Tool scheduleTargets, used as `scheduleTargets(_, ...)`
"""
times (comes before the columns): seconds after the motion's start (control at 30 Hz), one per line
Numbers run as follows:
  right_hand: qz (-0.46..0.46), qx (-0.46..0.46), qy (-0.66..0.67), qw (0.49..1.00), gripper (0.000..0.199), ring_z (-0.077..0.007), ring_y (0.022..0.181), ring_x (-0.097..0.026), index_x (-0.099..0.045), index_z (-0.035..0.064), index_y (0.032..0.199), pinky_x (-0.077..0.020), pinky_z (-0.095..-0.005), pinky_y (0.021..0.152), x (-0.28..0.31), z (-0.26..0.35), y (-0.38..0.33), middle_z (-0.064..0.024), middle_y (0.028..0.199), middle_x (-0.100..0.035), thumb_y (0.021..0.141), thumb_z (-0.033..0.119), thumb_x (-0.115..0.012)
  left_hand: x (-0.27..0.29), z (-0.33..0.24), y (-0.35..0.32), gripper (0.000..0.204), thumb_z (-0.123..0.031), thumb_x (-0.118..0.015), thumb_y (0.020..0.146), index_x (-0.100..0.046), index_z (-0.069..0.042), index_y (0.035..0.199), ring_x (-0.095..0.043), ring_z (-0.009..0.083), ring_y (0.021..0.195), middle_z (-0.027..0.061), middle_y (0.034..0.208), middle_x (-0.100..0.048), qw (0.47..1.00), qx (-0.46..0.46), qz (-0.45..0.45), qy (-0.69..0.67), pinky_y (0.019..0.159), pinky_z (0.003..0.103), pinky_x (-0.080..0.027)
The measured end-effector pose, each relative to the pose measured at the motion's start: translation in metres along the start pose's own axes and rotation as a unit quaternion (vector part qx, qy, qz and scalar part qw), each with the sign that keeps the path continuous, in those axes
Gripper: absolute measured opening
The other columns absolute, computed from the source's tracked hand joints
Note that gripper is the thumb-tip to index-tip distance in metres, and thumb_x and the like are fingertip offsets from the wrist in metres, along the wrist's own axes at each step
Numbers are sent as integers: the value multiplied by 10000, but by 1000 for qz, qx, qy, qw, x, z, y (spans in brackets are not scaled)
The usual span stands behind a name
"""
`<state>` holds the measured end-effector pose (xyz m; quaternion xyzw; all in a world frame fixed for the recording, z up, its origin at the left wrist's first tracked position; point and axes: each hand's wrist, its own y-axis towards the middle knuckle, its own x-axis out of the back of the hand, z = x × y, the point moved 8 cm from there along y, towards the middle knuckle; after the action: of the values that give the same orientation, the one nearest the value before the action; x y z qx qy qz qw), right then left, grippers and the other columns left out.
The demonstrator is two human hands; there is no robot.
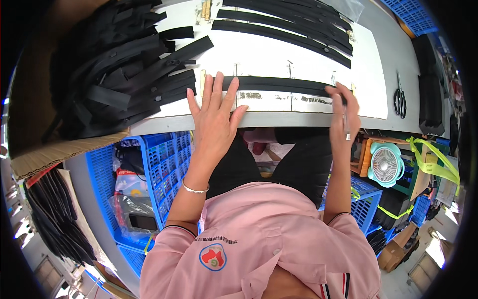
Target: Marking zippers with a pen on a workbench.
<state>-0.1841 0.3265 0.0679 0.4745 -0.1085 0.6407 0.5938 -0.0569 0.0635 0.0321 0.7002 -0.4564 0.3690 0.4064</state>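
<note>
A black zipper strip (pixel 286 85) lies across the white board (pixel 368 74) near its front edge. My left hand (pixel 215 112) rests flat with fingers spread over the strip's left end. At its right end, my right hand (pixel 344 112) has bent fingers around a slim silver-tipped pen-like tool (pixel 347 134), most of it hidden by the hand. The fingertips are at the strip; whether the tool's point touches it cannot be seen. Farther back on the board, several similar black strips (pixel 284 39) lie side by side.
A heap of black zipper strips (pixel 134 65) covers the table's left side. Black scissors (pixel 400 99) lie right of the board, beside a black block-shaped item (pixel 431 104). Below the table edge are a blue crate (pixel 162 174) and a turquoise fan (pixel 386 164).
</note>
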Motion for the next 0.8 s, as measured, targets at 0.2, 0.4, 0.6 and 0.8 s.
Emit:
scheduleTargets(0.2,146,-58,300,941,194,-116,802,-667,-762,18,1063,-517,-258,720,-77,93,27,-79,957,-745,996,175,-668,1,3,1,663,-371,-638,1001,-426,-77,1557,-274,334,1548,129,1630,-395,1000,6,-17,-13,1242,576,-71)
scheduleTargets(0.4,219,-82,323,917,229,-68,701,-620,-750,-9,1059,-472,-217,634,-143,104,31,-39,848,-724,1003,197,-668,3,1,3,684,-370,-672,972,-446,-44,1530,-309,350,1529,153,1592,-437,999,2,-32,-21,1237,582,-90)
scheduleTargets(0.6,207,-21,280,937,233,-91,719,-656,-755,-39,1001,-503,-236,660,-145,112,30,-54,886,-742,997,177,-668,5,3,2,688,-372,-697,948,-477,-23,1499,-341,367,1508,176,1549,-480,999,1,-44,-31,1227,596,-113)
scheduleTargets(0.8,200,9,234,951,220,-98,724,-667,-743,-25,1057,-513,-238,662,-147,113,29,-60,873,-747,1009,171,-655,6,3,3,687,-368,-704,940,-483,-23,1492,-350,367,1501,175,1541,-487,998,1,-47,-31,1225,597,-121)
